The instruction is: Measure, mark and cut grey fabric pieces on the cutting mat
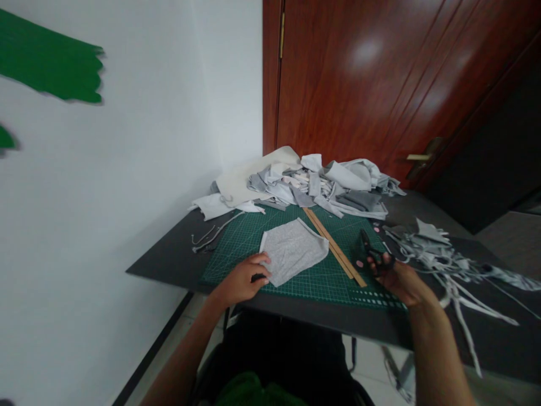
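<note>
A piece of light grey fabric (pixel 295 251) with angled sides lies flat on the green cutting mat (pixel 236 248). My left hand (pixel 245 277) rests at its lower left edge. The fingertips touch the cloth, and a dark gap shows between the thumb and the bent fingers. Over the mat's right side, my right hand (pixel 391 276) is closed around the handles of black scissors (pixel 366 241), whose blades point away from me. Between the fabric and the scissors, two narrow wooden rulers (pixel 332 242) lie side by side at a slant.
Grey and white fabric scraps (pixel 313 183) are heaped along the table's back. Tangled strips (pixel 435 251) cover the right side, some trailing forward. Thin cords (pixel 215 232) lie at the left. A white wall (pixel 160 141) borders the left, and a wooden door (pixel 338 84) stands behind.
</note>
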Demonstrator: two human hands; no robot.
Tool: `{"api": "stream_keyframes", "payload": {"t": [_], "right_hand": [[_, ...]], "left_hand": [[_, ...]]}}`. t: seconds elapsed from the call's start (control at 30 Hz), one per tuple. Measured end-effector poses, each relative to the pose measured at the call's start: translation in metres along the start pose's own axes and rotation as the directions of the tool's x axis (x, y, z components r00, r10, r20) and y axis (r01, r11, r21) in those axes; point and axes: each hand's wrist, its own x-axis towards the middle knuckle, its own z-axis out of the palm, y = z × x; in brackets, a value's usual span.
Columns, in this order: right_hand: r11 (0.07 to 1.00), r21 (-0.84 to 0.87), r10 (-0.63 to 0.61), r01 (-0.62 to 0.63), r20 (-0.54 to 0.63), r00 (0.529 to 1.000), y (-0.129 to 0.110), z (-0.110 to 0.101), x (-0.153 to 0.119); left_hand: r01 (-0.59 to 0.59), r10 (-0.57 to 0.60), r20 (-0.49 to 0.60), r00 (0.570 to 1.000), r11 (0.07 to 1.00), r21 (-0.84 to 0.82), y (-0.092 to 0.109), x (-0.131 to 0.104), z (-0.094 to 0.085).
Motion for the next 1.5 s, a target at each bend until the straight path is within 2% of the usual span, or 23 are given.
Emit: {"api": "stream_keyframes", "payload": {"t": [0.13, 0.3, 0.37, 0.47, 0.57, 0.7, 0.87, 0.97, 1.07, 1.13, 1.2, 1.27, 1.37, 1.43, 1.5], "right_hand": [[0.992, 0.126, -0.012, 0.005, 0.054, 0.998, -0.004, 0.029, -0.006], [0.977, 0.215, -0.05, -0.004, 0.247, 0.968, -0.009, 0.07, -0.038], [0.979, 0.202, -0.069, 0.006, 0.306, 0.949, -0.007, 0.092, -0.053], [0.988, 0.139, 0.003, -0.068, 0.421, 0.907, 0.001, 0.123, -0.07], [0.992, 0.047, 0.084, -0.116, 0.438, 0.895, 0.014, 0.142, -0.074], [0.993, 0.039, 0.091, -0.109, 0.319, 0.943, 0.027, 0.142, -0.064], [0.988, 0.143, 0.034, -0.051, 0.12, 0.992, 0.03, 0.114, -0.046], [0.986, 0.162, 0.016, -0.031, 0.092, 0.996, 0.029, 0.101, -0.04], [0.99, 0.138, -0.019, 0.008, 0.077, 0.997, 0.028, 0.099, -0.041], [0.993, 0.106, -0.056, 0.046, 0.09, 0.994, 0.025, 0.103, -0.047], [0.997, 0.059, -0.058, 0.049, 0.165, 0.985, 0.022, 0.11, -0.056], [1.0, 0.004, 0.007, -0.008, 0.284, 0.959, 0.019, 0.118, -0.066], [0.989, -0.061, 0.151, -0.138, 0.418, 0.896, 0.017, 0.13, -0.078], [0.978, -0.059, 0.205, -0.199, 0.436, 0.876, 0.017, 0.135, -0.081], [0.972, -0.018, 0.22, -0.234, 0.413, 0.884, 0.017, 0.136, -0.08]], "left_hand": [[-0.004, 0.004, 0.032, 0.999, 1.0, 0.013, 0.003, -0.002, -0.003], [-0.017, 0.016, 0.029, 0.999, 0.999, 0.035, 0.01, -0.001, -0.004], [-0.027, 0.026, 0.021, 0.999, 0.998, 0.048, 0.012, 0.001, -0.003], [-0.041, 0.041, 0.004, 0.999, 0.995, 0.091, 0.012, 0.003, 0.001], [-0.057, 0.06, -0.018, 0.998, 0.99, 0.128, 0.011, 0.004, 0.004], [-0.082, 0.083, 0.001, 0.997, 0.976, 0.2, 0.015, 0.004, 0.005], [-0.094, 0.089, 0.032, 0.996, 0.969, 0.227, 0.021, 0.003, 0.004], [-0.1, 0.099, 0.015, 0.995, 0.979, 0.179, 0.019, 0.001, 0.003], [-0.091, 0.095, -0.019, 0.995, 0.984, 0.153, 0.017, 0.0, 0.001], [-0.08, 0.084, -0.019, 0.996, 0.982, 0.169, 0.019, 0.0, -0.001], [-0.079, 0.081, -0.004, 0.997, 0.981, 0.179, 0.023, 0.001, -0.004], [-0.077, 0.078, 0.003, 0.997, 0.982, 0.175, 0.025, 0.002, -0.005], [-0.061, 0.061, 0.004, 0.998, 0.982, 0.178, 0.028, 0.003, -0.007], [-0.057, 0.053, 0.024, 0.998, 0.979, 0.194, 0.028, 0.003, -0.008], [-0.077, 0.065, 0.064, 0.996, 0.976, 0.206, 0.03, 0.003, -0.008]]}}
